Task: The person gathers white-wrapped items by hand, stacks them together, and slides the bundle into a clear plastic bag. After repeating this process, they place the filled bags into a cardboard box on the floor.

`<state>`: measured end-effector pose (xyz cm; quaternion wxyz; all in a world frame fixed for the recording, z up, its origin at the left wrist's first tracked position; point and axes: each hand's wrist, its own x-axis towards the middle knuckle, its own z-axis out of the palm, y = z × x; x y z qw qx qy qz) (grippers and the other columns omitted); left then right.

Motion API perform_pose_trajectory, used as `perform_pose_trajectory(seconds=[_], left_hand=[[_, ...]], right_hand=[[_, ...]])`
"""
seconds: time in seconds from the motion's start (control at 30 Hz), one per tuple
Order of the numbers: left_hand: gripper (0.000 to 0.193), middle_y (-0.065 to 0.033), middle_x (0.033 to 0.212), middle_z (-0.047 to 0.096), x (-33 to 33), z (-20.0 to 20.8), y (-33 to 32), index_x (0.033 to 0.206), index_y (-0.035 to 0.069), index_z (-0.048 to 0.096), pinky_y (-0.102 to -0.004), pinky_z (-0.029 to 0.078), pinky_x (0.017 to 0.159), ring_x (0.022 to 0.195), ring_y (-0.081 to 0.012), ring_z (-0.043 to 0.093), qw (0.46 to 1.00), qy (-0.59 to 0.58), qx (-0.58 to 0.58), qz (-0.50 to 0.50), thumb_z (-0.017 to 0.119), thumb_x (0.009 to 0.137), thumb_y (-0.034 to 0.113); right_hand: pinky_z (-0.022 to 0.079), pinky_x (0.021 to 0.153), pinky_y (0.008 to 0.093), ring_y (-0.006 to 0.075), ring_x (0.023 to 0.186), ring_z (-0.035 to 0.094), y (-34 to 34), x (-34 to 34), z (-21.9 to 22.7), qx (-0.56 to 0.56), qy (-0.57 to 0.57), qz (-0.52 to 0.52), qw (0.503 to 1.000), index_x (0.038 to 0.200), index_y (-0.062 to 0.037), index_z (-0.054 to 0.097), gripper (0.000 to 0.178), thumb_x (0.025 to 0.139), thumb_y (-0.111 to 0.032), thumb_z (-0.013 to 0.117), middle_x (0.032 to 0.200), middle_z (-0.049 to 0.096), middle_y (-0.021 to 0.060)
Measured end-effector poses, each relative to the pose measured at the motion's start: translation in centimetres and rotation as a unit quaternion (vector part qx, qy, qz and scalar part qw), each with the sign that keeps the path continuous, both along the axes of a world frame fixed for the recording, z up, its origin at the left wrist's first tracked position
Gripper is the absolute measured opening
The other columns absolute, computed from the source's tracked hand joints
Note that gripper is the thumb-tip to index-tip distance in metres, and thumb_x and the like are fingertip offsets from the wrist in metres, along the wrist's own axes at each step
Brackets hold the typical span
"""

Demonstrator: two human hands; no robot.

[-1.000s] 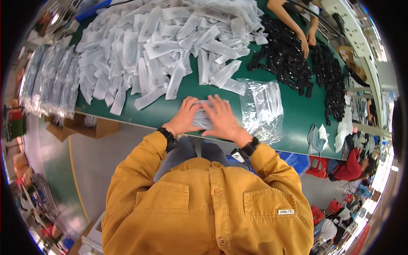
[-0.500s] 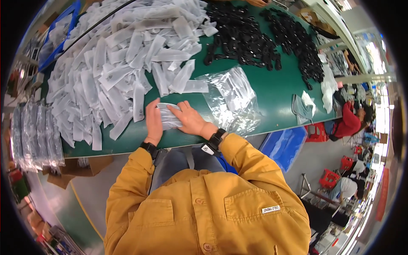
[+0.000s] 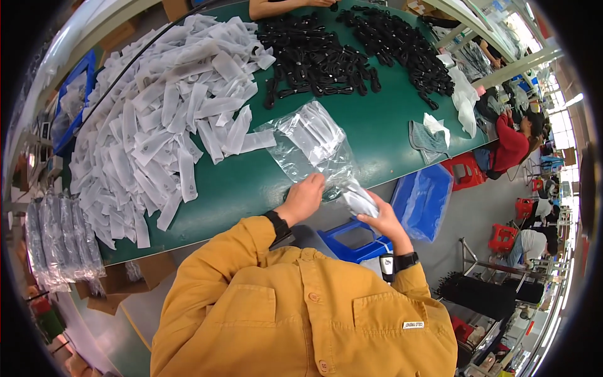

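A large clear plastic bag (image 3: 286, 157) lies on the green table in front of me, with white frosted packets (image 3: 317, 135) inside its far part. My left hand (image 3: 304, 200) is closed on the near edge of this bag, fingertips pinched together. Just beyond the table's front edge, my right hand (image 3: 388, 221) grips a small stack of frosted white packets (image 3: 359, 200) at the bag's near right corner. How far the stack's tip reaches into the bag's mouth I cannot tell. Loose frosted packets (image 3: 163, 125) form a big heap to the left.
Bundles of black cables (image 3: 314, 60) cover the far side, where another person's forearm (image 3: 282, 6) reaches in. Wrapped packs (image 3: 63, 239) stand at the left edge. A grey cloth (image 3: 428, 139) lies at right; a blue bin (image 3: 424, 201) stands below the edge.
Both hands have moved right, away from the bare tabletop near the heap. The left hand has taken the bag's edge; the right now carries the packet stack beside the bag.
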<state>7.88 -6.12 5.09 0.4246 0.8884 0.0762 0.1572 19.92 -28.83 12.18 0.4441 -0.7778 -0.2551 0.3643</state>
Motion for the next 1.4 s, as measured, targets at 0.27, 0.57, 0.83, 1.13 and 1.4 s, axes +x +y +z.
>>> perform_pose_trajectory(seconds=[0.27, 0.57, 0.83, 1.13, 1.4], left_hand=[[0.011, -0.0161, 0.085, 0.056, -0.8, 3.4, 1.1, 0.096, 0.002, 0.052, -0.0429, 0.047, 0.065, 0.075, -0.0403, 0.056, 0.992, -0.098, -0.077, -0.014, 0.059, 0.088, 0.007], [0.010, -0.0168, 0.088, 0.058, -1.3, 2.8, 1.7, 0.095, 0.002, 0.054, -0.0414, 0.047, 0.070, 0.083, -0.0389, 0.058, 0.986, -0.142, -0.086, 0.025, 0.059, 0.087, 0.003], [0.012, -0.0180, 0.089, 0.057, -2.3, 4.9, 2.4, 0.096, 0.001, 0.054, -0.0413, 0.047, 0.072, 0.084, -0.0387, 0.058, 0.985, -0.096, -0.108, -0.091, 0.060, 0.086, 0.001], [0.011, -0.0154, 0.087, 0.056, -1.8, 4.3, 2.7, 0.094, 0.000, 0.053, -0.0405, 0.047, 0.072, 0.082, -0.0371, 0.056, 0.986, -0.107, -0.086, -0.092, 0.059, 0.084, 0.001], [0.008, -0.0140, 0.086, 0.055, -2.8, 3.0, 4.5, 0.094, 0.001, 0.054, -0.0385, 0.047, 0.070, 0.080, -0.0347, 0.056, 0.990, -0.014, -0.131, -0.057, 0.056, 0.086, 0.001]], right_hand=[[0.048, 0.091, 0.0339, 0.0218, 0.109, 0.059, 9.1, 2.0, -3.9, -0.127, -0.145, 0.085, 0.978, 0.133, 0.0029, 0.050, 0.069, 0.077, -0.026, 0.078, 0.123, 0.060, 0.0134], [0.051, 0.079, 0.0303, 0.0182, 0.098, 0.062, 17.1, -0.5, -5.3, 0.005, 0.230, -0.036, 0.973, 0.127, 0.0055, 0.051, 0.061, 0.085, -0.032, 0.073, 0.110, 0.063, 0.0116], [0.045, 0.091, 0.0423, 0.0383, 0.109, 0.055, 21.5, -2.2, -9.8, -0.090, -0.141, 0.069, 0.983, 0.136, 0.0006, 0.044, 0.081, 0.074, -0.038, 0.079, 0.119, 0.056, 0.0270], [0.038, 0.096, 0.0551, 0.0493, 0.114, 0.045, 22.8, -2.3, -10.3, -0.091, -0.340, -0.130, 0.927, 0.141, 0.0011, 0.036, 0.083, 0.078, -0.036, 0.074, 0.110, 0.050, 0.0326], [0.052, 0.075, 0.0498, 0.0421, 0.093, 0.062, 19.7, 1.5, -12.5, -0.064, -0.395, 0.062, 0.914, 0.140, -0.0060, 0.038, 0.054, 0.089, -0.013, 0.053, 0.098, 0.057, 0.0239]])
